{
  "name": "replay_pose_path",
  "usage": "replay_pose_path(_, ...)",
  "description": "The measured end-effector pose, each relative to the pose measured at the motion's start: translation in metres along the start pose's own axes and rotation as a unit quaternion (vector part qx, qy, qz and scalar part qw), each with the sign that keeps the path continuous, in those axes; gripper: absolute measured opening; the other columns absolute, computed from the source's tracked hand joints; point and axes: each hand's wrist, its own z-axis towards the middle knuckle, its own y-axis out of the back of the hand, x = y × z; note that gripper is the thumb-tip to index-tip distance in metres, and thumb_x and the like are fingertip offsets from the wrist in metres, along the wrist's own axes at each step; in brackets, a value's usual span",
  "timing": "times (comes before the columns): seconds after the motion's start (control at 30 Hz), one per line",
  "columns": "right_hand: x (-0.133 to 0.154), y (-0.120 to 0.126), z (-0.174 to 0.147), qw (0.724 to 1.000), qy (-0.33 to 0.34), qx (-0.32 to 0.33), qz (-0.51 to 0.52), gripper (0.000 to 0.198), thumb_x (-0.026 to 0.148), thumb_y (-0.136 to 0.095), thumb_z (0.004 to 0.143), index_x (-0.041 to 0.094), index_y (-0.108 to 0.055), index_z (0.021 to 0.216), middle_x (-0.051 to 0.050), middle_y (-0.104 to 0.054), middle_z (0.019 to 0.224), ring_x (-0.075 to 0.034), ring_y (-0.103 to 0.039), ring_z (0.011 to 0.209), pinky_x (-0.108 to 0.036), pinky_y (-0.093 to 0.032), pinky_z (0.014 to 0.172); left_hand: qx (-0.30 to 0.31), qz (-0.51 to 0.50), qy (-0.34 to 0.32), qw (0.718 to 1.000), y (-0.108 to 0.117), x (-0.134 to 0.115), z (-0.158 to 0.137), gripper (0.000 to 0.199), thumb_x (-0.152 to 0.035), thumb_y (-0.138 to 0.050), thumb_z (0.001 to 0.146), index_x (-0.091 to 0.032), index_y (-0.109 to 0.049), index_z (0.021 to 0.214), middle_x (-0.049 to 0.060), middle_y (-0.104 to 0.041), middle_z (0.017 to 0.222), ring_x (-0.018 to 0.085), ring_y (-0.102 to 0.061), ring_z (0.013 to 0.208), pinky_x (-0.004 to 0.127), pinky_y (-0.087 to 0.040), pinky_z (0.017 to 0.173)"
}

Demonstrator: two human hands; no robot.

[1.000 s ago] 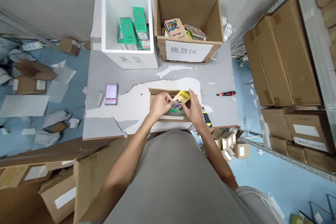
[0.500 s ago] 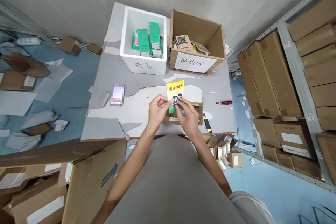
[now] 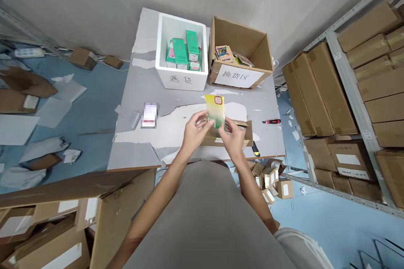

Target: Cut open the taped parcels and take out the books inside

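Note:
A small yellow-green booklet (image 3: 215, 108) stands upright between my hands, its plainer side with a red-framed patch toward me. My left hand (image 3: 196, 131) pinches its lower left edge, thumb in front. At the lower right edge, my right hand (image 3: 232, 136) grips it as well. Just below and behind my hands lies a small opened cardboard box (image 3: 248, 134), partly hidden by them. A black and yellow cutter (image 3: 256, 149) is beside that box, near the table's front edge.
A white foam box (image 3: 182, 79) holding green cartons and a cardboard box (image 3: 268, 56) holding booklets stand at the table's back. A red and black cutter (image 3: 272, 121) lies right; a blurred-out item (image 3: 149, 115) lies left. Shelves with cartons (image 3: 330, 88) flank the right.
The booklet has been turned from its illustrated cover to its other side. Both hands still hold it, and the view has shifted slightly.

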Motion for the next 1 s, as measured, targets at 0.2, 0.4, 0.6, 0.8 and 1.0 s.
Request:
replay_pose_path(0.2, 0.004, -0.003, -0.001, 0.977, -0.080, 0.016, 0.195, 0.047, 0.052, -0.087, 0.084, 0.018, -0.089, 0.116, -0.012, -0.091, 0.117, -0.033, -0.088, 0.113, -0.047, -0.073, 0.103, 0.045, -0.088, 0.091, 0.991, 0.041, 0.004, 0.000, 0.068, -0.075, -0.097, 0.077, -0.017, -0.085, 0.111, 0.017, -0.085, 0.127, 0.033, -0.080, 0.123, 0.046, -0.065, 0.111)
replay_pose_path(0.4, 0.005, -0.011, -0.008, 0.971, -0.103, 0.005, 0.214, 0.056, 0.060, -0.094, 0.080, 0.019, -0.090, 0.119, -0.012, -0.090, 0.123, -0.034, -0.086, 0.119, -0.049, -0.073, 0.105, 0.001, -0.094, 0.102, 0.990, 0.049, 0.001, -0.005, 0.070, -0.073, -0.107, 0.063, -0.018, -0.088, 0.102, 0.013, -0.087, 0.110, 0.029, -0.081, 0.105, 0.042, -0.069, 0.097)
replay_pose_path(0.6, 0.014, -0.018, -0.019, 0.988, -0.045, -0.035, 0.141, 0.059, 0.062, -0.082, 0.095, 0.021, -0.086, 0.138, -0.013, -0.084, 0.145, -0.033, -0.080, 0.138, -0.051, -0.066, 0.120, -0.049, -0.085, 0.077, 0.992, 0.050, 0.002, -0.009, 0.073, -0.075, -0.105, 0.063, -0.018, -0.090, 0.106, 0.013, -0.088, 0.109, 0.031, -0.083, 0.105, 0.047, -0.072, 0.098)
replay_pose_path(0.8, 0.029, -0.033, -0.033, 0.990, -0.045, 0.004, 0.130, 0.055, 0.060, -0.085, 0.095, 0.023, -0.088, 0.136, -0.010, -0.085, 0.143, -0.034, -0.082, 0.135, -0.050, -0.067, 0.119, -0.037, -0.032, -0.025, 0.999, 0.033, -0.003, -0.025, 0.056, -0.068, -0.096, 0.082, -0.020, -0.093, 0.110, 0.012, -0.089, 0.126, 0.037, -0.083, 0.123, 0.056, -0.067, 0.117)
replay_pose_path(1.0, 0.022, -0.038, -0.027, 0.987, -0.053, 0.013, 0.150, 0.055, 0.067, -0.079, 0.098, 0.023, -0.088, 0.129, -0.008, -0.089, 0.132, -0.032, -0.085, 0.127, -0.046, -0.069, 0.115, 0.071, 0.011, -0.048, 0.996, 0.017, -0.002, -0.035, 0.045, -0.057, -0.088, 0.092, -0.023, -0.091, 0.120, 0.012, -0.081, 0.148, 0.034, -0.077, 0.139, 0.049, -0.068, 0.117)
